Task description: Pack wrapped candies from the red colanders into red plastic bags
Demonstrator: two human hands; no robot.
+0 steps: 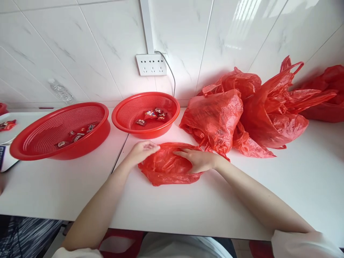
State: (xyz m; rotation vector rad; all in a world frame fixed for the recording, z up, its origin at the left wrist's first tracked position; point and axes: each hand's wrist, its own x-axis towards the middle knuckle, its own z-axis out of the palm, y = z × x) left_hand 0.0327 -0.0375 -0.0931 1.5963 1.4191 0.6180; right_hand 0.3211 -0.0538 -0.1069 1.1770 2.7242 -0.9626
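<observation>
one red bag [169, 178]: left grip [143, 151] at rim, right grip [200, 160] inside

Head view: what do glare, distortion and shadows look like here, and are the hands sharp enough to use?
Head view: streaky glare on the tiled wall, upper right; bright highlights on the piled red bags; left-hand basket stretched toward the edge; table shadows faint and soft; left hand and right hand readable, only slightly soft.
</observation>
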